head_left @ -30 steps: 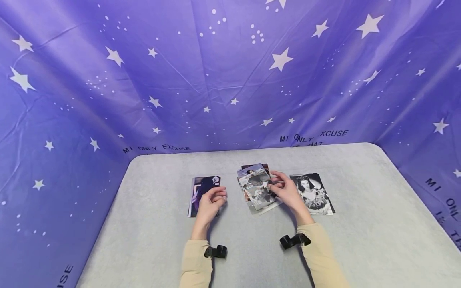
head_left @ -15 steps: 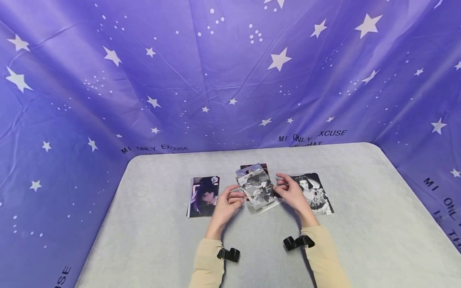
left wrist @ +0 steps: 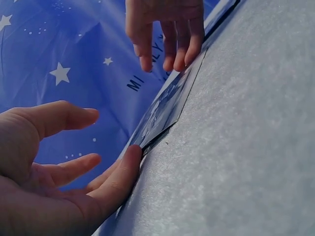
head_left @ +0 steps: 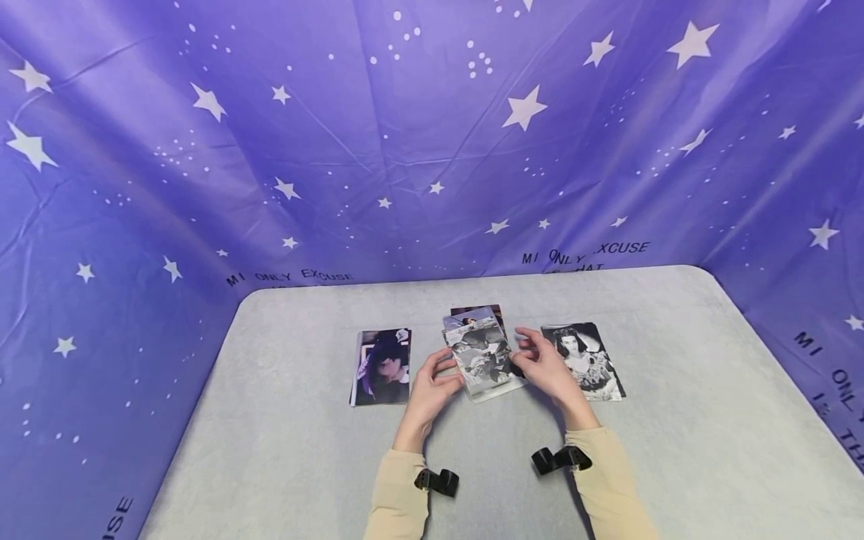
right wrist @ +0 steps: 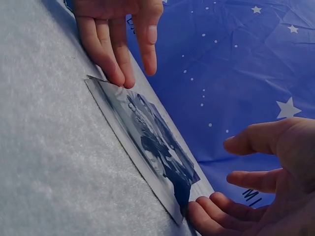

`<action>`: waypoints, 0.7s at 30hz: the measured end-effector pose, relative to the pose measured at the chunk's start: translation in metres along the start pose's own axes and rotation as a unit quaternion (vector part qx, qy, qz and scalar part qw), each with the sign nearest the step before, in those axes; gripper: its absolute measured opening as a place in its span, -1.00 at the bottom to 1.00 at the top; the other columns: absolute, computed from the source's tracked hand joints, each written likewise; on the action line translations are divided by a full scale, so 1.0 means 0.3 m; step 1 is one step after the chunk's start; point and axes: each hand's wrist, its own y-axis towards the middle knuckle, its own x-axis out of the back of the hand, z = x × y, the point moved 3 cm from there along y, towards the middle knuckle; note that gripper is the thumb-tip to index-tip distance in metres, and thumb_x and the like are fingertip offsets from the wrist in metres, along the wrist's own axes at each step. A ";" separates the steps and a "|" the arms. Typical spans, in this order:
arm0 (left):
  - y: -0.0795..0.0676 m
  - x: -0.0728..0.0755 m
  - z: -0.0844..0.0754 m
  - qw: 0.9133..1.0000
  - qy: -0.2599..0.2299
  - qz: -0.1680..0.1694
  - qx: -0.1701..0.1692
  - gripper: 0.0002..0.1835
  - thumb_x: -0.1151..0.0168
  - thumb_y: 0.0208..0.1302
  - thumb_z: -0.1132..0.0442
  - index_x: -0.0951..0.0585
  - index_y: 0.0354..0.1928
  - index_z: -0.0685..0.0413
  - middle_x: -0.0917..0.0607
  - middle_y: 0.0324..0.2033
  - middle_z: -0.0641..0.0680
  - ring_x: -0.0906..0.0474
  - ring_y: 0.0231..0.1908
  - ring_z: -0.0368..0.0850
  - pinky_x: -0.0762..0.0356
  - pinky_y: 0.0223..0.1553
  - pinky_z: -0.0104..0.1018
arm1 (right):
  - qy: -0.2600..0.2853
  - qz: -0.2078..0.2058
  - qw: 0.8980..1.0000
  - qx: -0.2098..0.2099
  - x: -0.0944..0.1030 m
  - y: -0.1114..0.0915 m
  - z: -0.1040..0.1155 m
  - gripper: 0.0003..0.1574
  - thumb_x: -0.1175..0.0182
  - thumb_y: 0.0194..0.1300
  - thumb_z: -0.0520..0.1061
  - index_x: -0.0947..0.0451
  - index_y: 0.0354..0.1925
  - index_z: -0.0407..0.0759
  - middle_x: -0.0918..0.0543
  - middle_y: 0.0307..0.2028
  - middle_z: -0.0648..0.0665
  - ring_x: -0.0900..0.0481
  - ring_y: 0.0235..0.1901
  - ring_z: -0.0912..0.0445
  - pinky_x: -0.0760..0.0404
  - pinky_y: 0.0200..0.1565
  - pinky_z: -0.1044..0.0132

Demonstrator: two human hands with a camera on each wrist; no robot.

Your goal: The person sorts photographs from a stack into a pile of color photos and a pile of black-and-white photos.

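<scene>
In the head view, a loose stack of photo prints (head_left: 481,361) lies mid-table, its prints fanned at uneven angles with a black-and-white one on top. At the stack's left edge is my left hand (head_left: 429,390); in the left wrist view its lower fingertips (left wrist: 131,152) touch the prints' edge, thumb held away. My right hand (head_left: 548,371) stands at the opposite edge. Its lower fingertips (right wrist: 199,214) meet the print's corner in the right wrist view, with the thumb raised. Neither hand pinches a print.
Left of the hands lies a second photo stack (head_left: 383,369), with a person in a dark hat on top. A third stack (head_left: 587,363), topped by a black-and-white portrait, lies at the right. Behind the grey table (head_left: 290,450) hangs a purple star-patterned cloth (head_left: 378,135).
My left hand has moved right, from over the left stack to the middle stack's edge. My right hand has shifted slightly right, off the top print to the stack's right edge.
</scene>
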 end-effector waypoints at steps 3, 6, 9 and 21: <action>0.001 0.000 -0.001 1.000 -0.002 -0.008 0.002 -0.34 -0.23 0.04 0.55 -0.32 0.26 0.45 -0.46 0.08 0.45 -0.61 -0.12 0.20 -0.55 -0.15 -0.30 | 0.011 0.007 1.000 0.004 0.005 -0.004 0.001 -0.31 -0.15 0.29 -0.32 -0.19 0.33 -0.45 -0.40 0.11 -0.50 -0.49 0.02 -0.27 -0.49 0.05 -0.05; 0.001 0.000 -0.005 1.000 -0.010 -0.013 0.001 -0.35 -0.22 0.03 0.56 -0.34 0.25 0.44 -0.44 0.10 0.43 -0.61 -0.13 0.15 -0.52 -0.17 -0.38 | 0.020 0.011 1.000 0.007 0.010 -0.010 0.004 -0.31 -0.15 0.30 -0.32 -0.19 0.33 -0.44 -0.39 0.11 -0.50 -0.48 0.03 -0.28 -0.51 0.03 -0.03; 0.002 0.002 -0.008 1.000 -0.018 -0.017 0.000 -0.36 -0.21 0.03 0.56 -0.36 0.25 0.44 -0.44 0.10 0.43 -0.62 -0.17 0.05 -0.52 -0.18 -0.40 | 0.026 0.012 1.000 0.007 0.011 -0.012 0.008 -0.31 -0.15 0.30 -0.31 -0.20 0.33 -0.43 -0.39 0.11 -0.50 -0.48 0.03 -0.28 -0.55 -0.03 0.07; 0.005 -0.009 -0.015 0.997 -0.068 -0.018 0.017 -0.42 -0.16 0.05 0.60 -0.37 0.20 0.49 -0.49 0.04 0.47 -0.53 -0.39 -0.30 -0.46 -0.28 -0.50 | 0.065 0.040 0.997 0.007 0.001 -0.021 0.012 -0.28 -0.18 0.23 -0.37 -0.21 0.32 -0.47 -0.44 0.07 -0.50 -0.55 -0.09 -0.16 -0.55 -0.17 0.36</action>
